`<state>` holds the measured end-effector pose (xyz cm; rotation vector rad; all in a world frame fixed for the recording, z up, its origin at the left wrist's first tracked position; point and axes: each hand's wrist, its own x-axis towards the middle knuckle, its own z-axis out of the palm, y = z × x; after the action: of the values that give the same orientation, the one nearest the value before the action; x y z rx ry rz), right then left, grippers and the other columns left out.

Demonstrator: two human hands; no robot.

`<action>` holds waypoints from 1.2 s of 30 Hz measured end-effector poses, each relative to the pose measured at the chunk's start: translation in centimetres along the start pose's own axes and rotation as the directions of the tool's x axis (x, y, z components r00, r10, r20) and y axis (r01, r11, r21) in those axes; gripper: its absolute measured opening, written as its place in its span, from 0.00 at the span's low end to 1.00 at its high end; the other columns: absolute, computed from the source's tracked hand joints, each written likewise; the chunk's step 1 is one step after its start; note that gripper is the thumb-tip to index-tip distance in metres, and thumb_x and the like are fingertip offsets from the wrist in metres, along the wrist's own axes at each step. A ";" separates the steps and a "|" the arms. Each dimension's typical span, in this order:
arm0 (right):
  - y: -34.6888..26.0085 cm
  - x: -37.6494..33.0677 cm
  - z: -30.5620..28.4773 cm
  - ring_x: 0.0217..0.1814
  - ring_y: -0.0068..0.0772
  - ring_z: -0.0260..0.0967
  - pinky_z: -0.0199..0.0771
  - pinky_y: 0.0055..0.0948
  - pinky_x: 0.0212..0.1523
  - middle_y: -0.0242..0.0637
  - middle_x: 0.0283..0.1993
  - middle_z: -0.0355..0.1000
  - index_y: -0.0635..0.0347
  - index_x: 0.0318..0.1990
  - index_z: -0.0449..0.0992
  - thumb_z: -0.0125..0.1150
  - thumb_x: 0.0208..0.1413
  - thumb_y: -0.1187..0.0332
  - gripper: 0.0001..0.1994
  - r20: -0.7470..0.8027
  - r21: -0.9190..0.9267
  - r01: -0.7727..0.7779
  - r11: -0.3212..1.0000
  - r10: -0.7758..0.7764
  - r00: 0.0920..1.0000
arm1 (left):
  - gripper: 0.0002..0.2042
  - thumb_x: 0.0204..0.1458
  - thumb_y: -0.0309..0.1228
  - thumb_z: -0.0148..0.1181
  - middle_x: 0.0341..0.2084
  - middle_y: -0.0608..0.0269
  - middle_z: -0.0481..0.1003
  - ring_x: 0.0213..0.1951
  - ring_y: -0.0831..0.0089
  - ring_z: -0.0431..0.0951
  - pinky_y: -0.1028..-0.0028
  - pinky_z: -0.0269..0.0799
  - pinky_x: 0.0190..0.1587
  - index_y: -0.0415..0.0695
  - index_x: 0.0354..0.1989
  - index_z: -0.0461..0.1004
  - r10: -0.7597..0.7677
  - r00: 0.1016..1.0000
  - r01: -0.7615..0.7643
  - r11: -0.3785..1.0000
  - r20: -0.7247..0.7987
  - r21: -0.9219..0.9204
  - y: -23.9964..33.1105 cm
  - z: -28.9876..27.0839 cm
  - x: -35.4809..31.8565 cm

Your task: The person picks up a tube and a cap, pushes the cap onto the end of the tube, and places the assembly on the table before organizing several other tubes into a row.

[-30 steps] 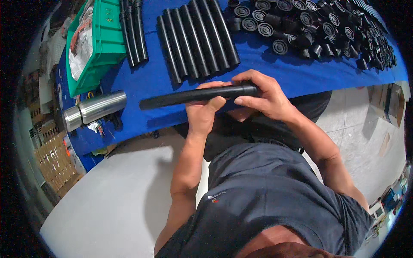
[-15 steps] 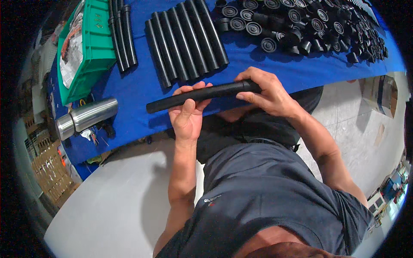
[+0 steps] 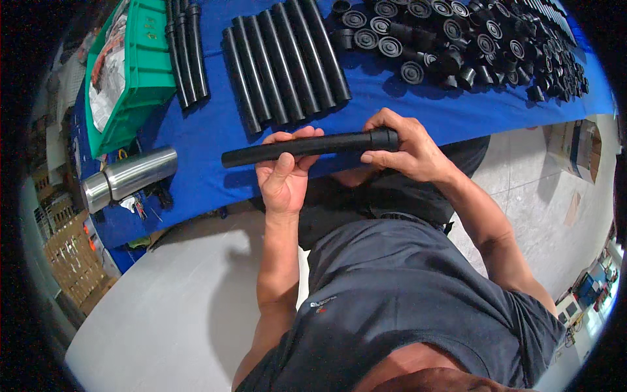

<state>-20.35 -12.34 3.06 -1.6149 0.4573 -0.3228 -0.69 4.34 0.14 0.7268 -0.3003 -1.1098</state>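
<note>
I hold a long black tube (image 3: pixel 274 150) level in front of my body, just off the near edge of the blue table (image 3: pixel 202 140). My left hand (image 3: pixel 285 171) wraps the tube's middle from below, thumb on the near side. My right hand (image 3: pixel 405 147) grips the tube's right end, where a black ring-shaped end cap (image 3: pixel 383 138) sits on it. The tube's left end sticks out free over the table edge.
On the table lie a row of black tubes (image 3: pixel 284 62), thinner black tubes (image 3: pixel 186 55), several black round caps (image 3: pixel 457 42), a green bin (image 3: pixel 130 72) with bagged parts, and a shiny metal cylinder (image 3: pixel 127 176). Cardboard boxes (image 3: pixel 65 261) stand on the floor at left.
The tube has shifted slightly toward me and levelled out. My left hand has slid along to the tube's middle while my right hand stays on the capped end.
</note>
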 end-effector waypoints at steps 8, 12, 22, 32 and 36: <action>0.1 -0.4 0.7 0.28 0.18 0.68 0.68 0.25 0.27 0.30 0.24 0.69 0.63 0.42 0.70 0.70 0.53 0.67 0.16 -0.041 0.092 -0.061 0.994 0.065 0.997 | 0.15 0.56 0.28 0.62 0.51 0.38 0.73 0.56 0.43 0.72 0.51 0.75 0.57 0.40 0.51 0.71 0.058 0.998 -0.058 0.998 0.001 -0.006 -0.5 0.5 0.0; -0.4 -0.2 1.0 0.28 0.20 0.69 0.68 0.27 0.27 0.32 0.25 0.69 0.63 0.42 0.71 0.70 0.52 0.67 0.16 -0.076 0.115 -0.110 0.987 0.120 0.990 | 0.17 0.55 0.29 0.63 0.52 0.38 0.73 0.57 0.43 0.72 0.51 0.74 0.58 0.40 0.52 0.69 0.065 0.998 -0.065 0.998 -0.021 0.008 -0.4 0.4 -0.3; -1.5 -0.4 -0.5 0.39 0.32 0.72 0.70 0.30 0.39 0.39 0.37 0.72 0.63 0.45 0.72 0.68 0.50 0.72 0.16 -0.137 -0.270 0.165 0.948 -0.208 0.968 | 0.19 0.52 0.24 0.65 0.55 0.40 0.71 0.60 0.42 0.68 0.50 0.71 0.60 0.44 0.53 0.69 -0.057 0.995 0.065 0.992 0.076 -0.108 -1.6 1.4 0.1; -0.8 -0.1 -0.1 0.31 0.21 0.72 0.72 0.26 0.31 0.32 0.30 0.72 0.62 0.45 0.72 0.68 0.54 0.67 0.15 -0.144 -0.014 -0.028 1.000 0.026 0.989 | 0.19 0.54 0.25 0.63 0.56 0.40 0.70 0.61 0.43 0.67 0.51 0.68 0.63 0.41 0.54 0.69 -0.047 0.998 0.049 0.997 0.050 -0.052 -1.4 1.4 0.1; -0.7 -0.3 0.2 0.29 0.23 0.73 0.72 0.25 0.30 0.34 0.29 0.74 0.63 0.44 0.72 0.69 0.54 0.67 0.15 -0.155 0.052 -0.024 0.998 0.032 0.987 | 0.19 0.54 0.26 0.63 0.55 0.41 0.71 0.61 0.43 0.67 0.52 0.68 0.63 0.40 0.54 0.69 -0.050 0.998 0.051 0.997 0.027 -0.055 -1.5 1.4 0.0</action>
<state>-20.47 -11.98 3.74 -1.5393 0.5857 -0.4379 -2.58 3.45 0.14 0.6746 -0.2733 -1.1717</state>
